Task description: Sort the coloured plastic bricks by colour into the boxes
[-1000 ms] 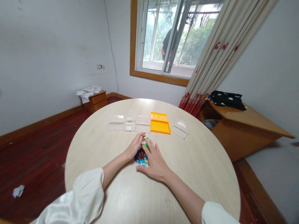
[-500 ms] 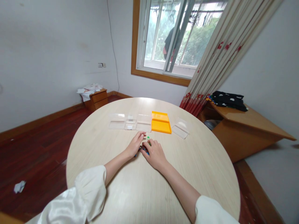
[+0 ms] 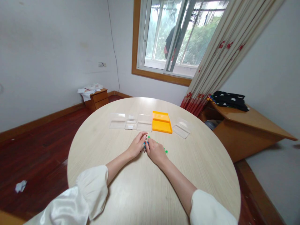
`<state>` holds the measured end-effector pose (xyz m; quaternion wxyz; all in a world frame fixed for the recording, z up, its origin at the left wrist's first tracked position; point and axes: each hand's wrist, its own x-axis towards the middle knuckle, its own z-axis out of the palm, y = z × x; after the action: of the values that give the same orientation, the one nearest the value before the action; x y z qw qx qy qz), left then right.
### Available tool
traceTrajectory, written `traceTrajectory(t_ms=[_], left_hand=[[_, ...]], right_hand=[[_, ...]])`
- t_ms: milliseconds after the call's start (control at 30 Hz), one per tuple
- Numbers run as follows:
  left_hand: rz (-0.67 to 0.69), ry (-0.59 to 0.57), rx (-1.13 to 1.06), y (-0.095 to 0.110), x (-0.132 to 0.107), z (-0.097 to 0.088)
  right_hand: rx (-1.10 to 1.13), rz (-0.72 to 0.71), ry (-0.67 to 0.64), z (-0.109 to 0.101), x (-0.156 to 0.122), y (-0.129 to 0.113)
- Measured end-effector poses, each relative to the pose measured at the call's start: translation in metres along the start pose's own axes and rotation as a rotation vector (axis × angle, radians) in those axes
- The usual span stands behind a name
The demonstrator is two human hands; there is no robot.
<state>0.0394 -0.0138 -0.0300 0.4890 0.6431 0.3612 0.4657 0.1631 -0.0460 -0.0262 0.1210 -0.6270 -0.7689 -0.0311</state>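
Small coloured pieces, too tiny to identify, lie on the table between my hands. A blue piece (image 3: 144, 143) shows at the gap between the fingers, and a few brownish ones (image 3: 144, 151) lie just below it. Green pieces (image 3: 166, 151) stick out on the far side of my right hand. My left hand (image 3: 137, 146) rests on its edge beside the pieces, fingers stretched forward and holding nothing visible. My right hand (image 3: 156, 151) is curled over the pieces, its bent fingers close to the left palm. Part of the pile is hidden beneath it.
Beyond my hands stands a row of open hinged boxes: a clear box (image 3: 117, 125), a small clear one (image 3: 130, 125), another clear one (image 3: 144, 127), an orange one (image 3: 162, 126) and a tilted clear one (image 3: 181, 131). All sit on the round table (image 3: 140, 193).
My right hand has closed in toward the left and covers more of the pile. Green pieces now show at its right side. My left hand has barely moved.
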Motion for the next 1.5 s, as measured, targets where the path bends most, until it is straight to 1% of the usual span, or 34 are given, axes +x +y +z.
traceTrajectory(t_ms=[133,267,333,400,500,633,800,967,1100,1167,1233,1333,1400,1500], left_hand=[[0.027,0.001,0.025,0.0,-0.001,-0.003],[0.037,-0.007,0.075,-0.002,-0.002,-0.003],[0.034,-0.022,0.131,-0.003,-0.002,-0.004],[0.051,-0.047,0.207,-0.002,-0.003,-0.005],[0.111,-0.108,0.305,-0.001,-0.005,-0.009],[0.172,-0.224,0.406,0.002,-0.008,-0.013],[0.152,-0.394,0.589,0.006,-0.009,-0.017],[0.116,-0.511,0.822,0.012,-0.013,-0.018],[0.123,-0.592,0.93,0.018,-0.018,-0.018],[0.129,-0.58,0.951,0.018,-0.019,-0.016],[0.14,-0.523,0.964,0.015,-0.02,-0.013],[0.192,-0.442,0.968,0.008,-0.018,-0.005],[0.238,-0.42,0.957,0.005,-0.013,0.0],[0.286,-0.397,0.93,0.003,-0.005,0.009]], right_hand=[[0.101,0.001,0.124,0.002,-0.001,0.007],[0.311,-0.031,0.288,0.002,0.0,0.014],[0.425,-0.041,0.338,0.002,0.0,0.017],[0.532,-0.062,0.35,0.003,0.0,0.019],[0.649,-0.102,0.313,0.001,-0.003,0.022],[0.734,-0.114,0.212,-0.008,-0.009,0.025],[0.842,-0.116,0.135,-0.021,-0.013,0.029],[0.759,-0.072,0.114,-0.025,-0.02,0.045],[0.651,-0.019,0.119,-0.025,-0.028,0.065],[0.625,-0.009,0.089,-0.024,-0.032,0.072],[0.618,0.0,0.014,-0.02,-0.034,0.074],[0.629,0.05,-0.097,-0.011,-0.035,0.071],[0.669,0.076,-0.117,-0.006,-0.033,0.065],[0.756,0.077,-0.081,-0.002,-0.031,0.056]])
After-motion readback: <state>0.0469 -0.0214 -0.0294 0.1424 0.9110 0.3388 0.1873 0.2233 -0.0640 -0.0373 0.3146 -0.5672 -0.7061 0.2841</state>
